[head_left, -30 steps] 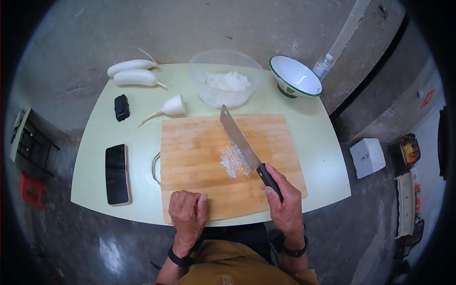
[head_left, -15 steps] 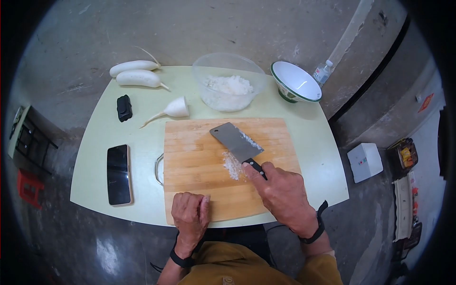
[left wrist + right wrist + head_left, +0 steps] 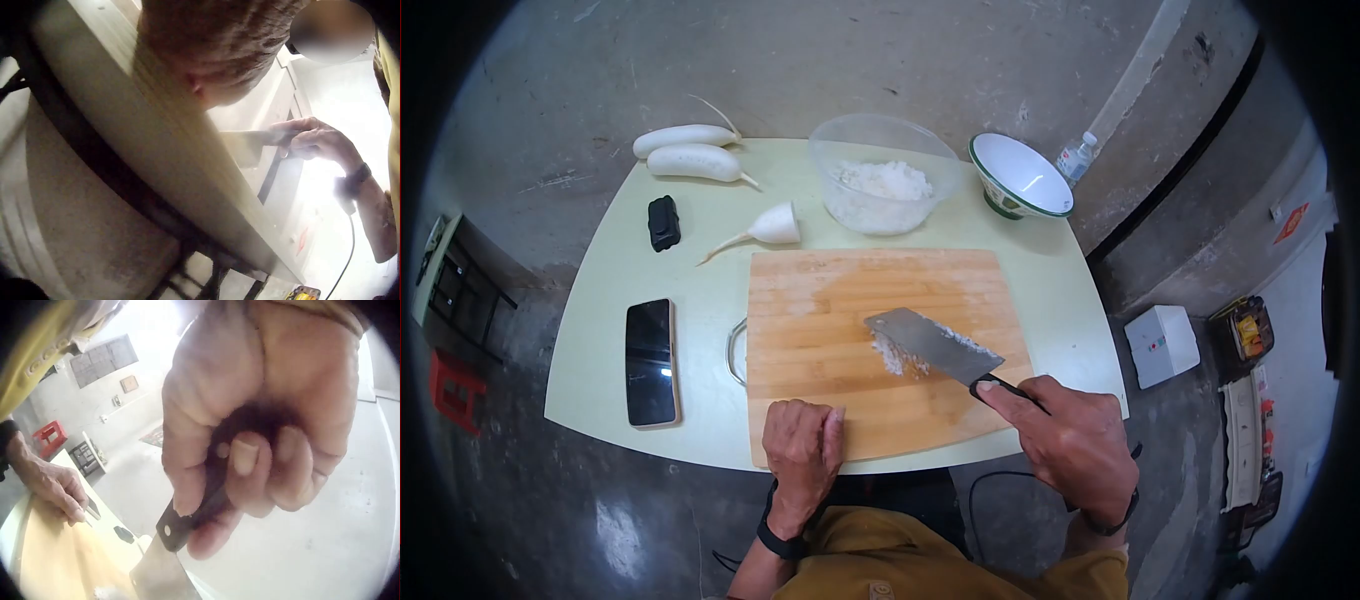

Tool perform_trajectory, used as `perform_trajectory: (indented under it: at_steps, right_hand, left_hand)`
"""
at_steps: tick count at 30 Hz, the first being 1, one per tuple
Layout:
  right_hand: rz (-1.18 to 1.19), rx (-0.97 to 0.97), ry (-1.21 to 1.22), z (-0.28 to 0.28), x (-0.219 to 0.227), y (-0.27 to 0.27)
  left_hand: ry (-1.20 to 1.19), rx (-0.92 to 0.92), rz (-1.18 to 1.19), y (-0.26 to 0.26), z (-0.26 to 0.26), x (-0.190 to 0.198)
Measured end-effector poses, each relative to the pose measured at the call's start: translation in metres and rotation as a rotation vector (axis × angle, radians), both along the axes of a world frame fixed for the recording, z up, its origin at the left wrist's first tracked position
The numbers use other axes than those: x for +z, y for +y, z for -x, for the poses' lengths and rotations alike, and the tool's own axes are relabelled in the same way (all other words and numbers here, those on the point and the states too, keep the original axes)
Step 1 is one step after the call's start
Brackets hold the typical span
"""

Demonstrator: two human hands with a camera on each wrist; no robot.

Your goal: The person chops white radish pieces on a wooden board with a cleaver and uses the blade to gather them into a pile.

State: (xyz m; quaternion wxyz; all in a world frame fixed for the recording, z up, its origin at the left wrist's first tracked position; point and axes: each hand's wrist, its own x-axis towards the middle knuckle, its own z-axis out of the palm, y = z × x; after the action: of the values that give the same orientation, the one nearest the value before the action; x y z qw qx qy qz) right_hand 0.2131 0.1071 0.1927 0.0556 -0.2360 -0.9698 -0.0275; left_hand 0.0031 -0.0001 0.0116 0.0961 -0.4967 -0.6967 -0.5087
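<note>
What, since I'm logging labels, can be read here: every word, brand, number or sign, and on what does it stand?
No text can be read with certainty.
Clear plastic bottle: label too small.
Orange-red sign on the wall: too small.
White box on the floor: marking too small.
Mustard-yellow cloth shirt: chest mark too blurred.

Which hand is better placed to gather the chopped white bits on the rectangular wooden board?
Right hand, likely: grips black-handled steel cleaver, blade at the bits; left hand rests, empty, on the near edge of the board.
</note>
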Motion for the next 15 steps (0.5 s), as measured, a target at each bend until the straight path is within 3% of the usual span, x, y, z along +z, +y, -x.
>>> perform_trajectory:
  at_steps: [4, 6, 7, 9, 15]
  right_hand:
    - [0.119, -0.107, 0.215, -0.016, -0.023, -0.004]
    - [0.241, -0.141, 0.511, -0.021, -0.049, -0.001]
    - [0.245, -0.146, 0.516, -0.021, -0.062, -0.002]
    - [0.476, -0.283, 0.761, -0.012, -0.088, -0.004]
    - [0.619, -0.267, 0.905, 0.012, -0.138, -0.002]
  left_hand:
    - [0.013, 0.005, 0.002, 0.001, -0.001, -0.003]
    - [0.014, 0.006, 0.017, 0.001, -0.001, -0.004]
    - [0.013, 0.008, 0.029, 0.001, -0.001, -0.004]
    - [0.015, 0.014, 0.039, 0.001, -0.002, -0.003]
    - [0.037, 0.039, 0.063, 0.002, -0.002, -0.006]
